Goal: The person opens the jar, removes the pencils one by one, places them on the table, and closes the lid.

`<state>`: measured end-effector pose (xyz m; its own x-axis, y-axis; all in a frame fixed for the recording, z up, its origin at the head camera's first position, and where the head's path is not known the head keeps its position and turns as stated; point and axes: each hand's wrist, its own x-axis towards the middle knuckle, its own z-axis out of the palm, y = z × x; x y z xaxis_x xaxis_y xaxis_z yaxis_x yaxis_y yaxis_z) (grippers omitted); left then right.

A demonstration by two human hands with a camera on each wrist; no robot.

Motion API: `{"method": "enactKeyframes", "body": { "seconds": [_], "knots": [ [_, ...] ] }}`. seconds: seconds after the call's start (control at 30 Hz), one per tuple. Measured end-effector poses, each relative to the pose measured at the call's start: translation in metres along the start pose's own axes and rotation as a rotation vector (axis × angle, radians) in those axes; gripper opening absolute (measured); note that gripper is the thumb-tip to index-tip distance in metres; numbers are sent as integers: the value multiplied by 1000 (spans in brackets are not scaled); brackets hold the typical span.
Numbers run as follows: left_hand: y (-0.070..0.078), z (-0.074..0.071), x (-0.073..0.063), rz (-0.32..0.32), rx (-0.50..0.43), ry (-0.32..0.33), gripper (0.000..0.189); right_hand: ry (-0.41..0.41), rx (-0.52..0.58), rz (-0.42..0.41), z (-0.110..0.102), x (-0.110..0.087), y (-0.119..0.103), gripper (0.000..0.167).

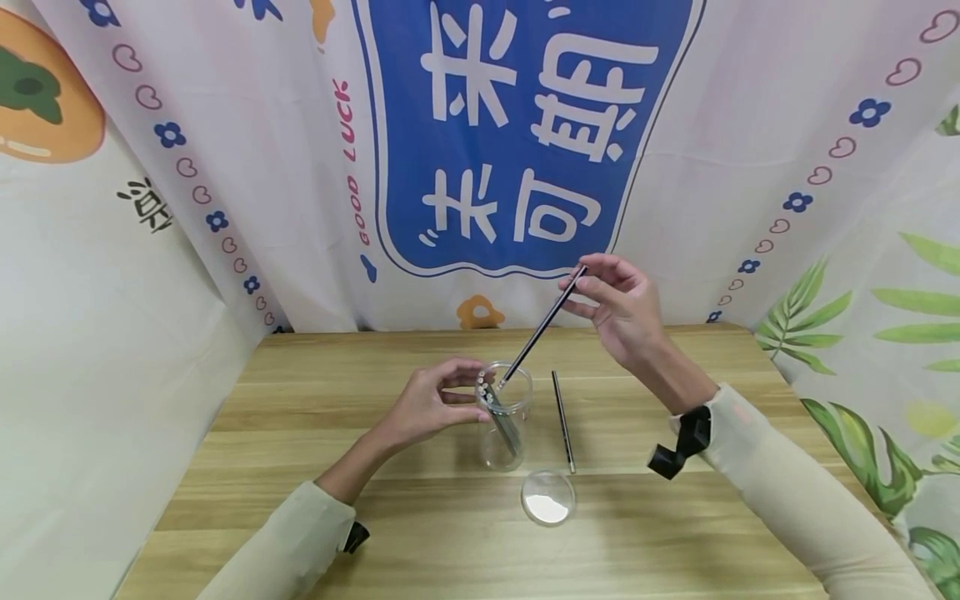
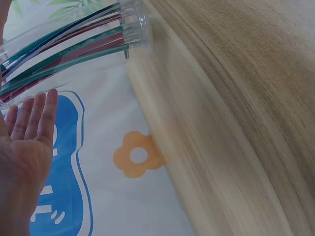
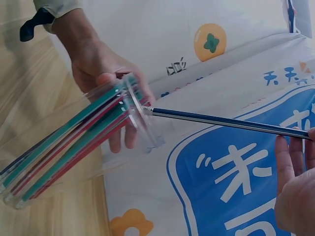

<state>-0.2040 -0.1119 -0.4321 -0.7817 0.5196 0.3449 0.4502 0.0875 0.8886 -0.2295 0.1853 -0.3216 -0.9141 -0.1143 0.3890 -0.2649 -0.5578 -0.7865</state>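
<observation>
A clear round jar (image 1: pixel 489 450) stands on the table, with my left hand (image 1: pixel 427 406) holding it near the rim between thumb and fingers. Several pencils (image 3: pixel 74 140) in green, red and dark colours lean inside it. My right hand (image 1: pixel 621 315), raised above and right of the jar, pinches a dark striped pencil (image 1: pixel 543 327) by its upper end. That pencil slants down, and its silver-banded end (image 3: pixel 148 111) sits at the jar's mouth. Another dark pencil (image 1: pixel 563 421) lies on the table just right of the jar.
A clear round lid (image 1: pixel 548 498) lies in front of the jar, close to the loose pencil. Beneath everything is a wood-grain table (image 1: pixel 300 450). A printed cloth (image 1: pixel 315 275) hangs behind the table's back edge.
</observation>
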Motion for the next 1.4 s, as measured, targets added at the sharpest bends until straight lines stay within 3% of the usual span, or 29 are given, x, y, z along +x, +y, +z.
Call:
{"method": "enactKeyframes", "body": {
  "seconds": [0.23, 0.47, 0.83, 1.03, 1.4],
  "knots": [
    [0, 0, 0, -5, 4, 6, 60, 32, 75, -13, -2, 7, -13, 25],
    [1, 0, 0, -4, -7, 1, 60, 73, 73, 0, -7, 10, -25, 21],
    [0, 0, 1, -3, -16, -1, 60, 71, -31, 71, -30, 13, -27, 20],
    [-1, 0, 0, -9, -21, -1, 61, 101, -164, 140, -45, 13, -25, 19],
    [0, 0, 0, -8, -15, -3, 62, 147, -309, 282, -82, 16, -4, 24]
  ]
}}
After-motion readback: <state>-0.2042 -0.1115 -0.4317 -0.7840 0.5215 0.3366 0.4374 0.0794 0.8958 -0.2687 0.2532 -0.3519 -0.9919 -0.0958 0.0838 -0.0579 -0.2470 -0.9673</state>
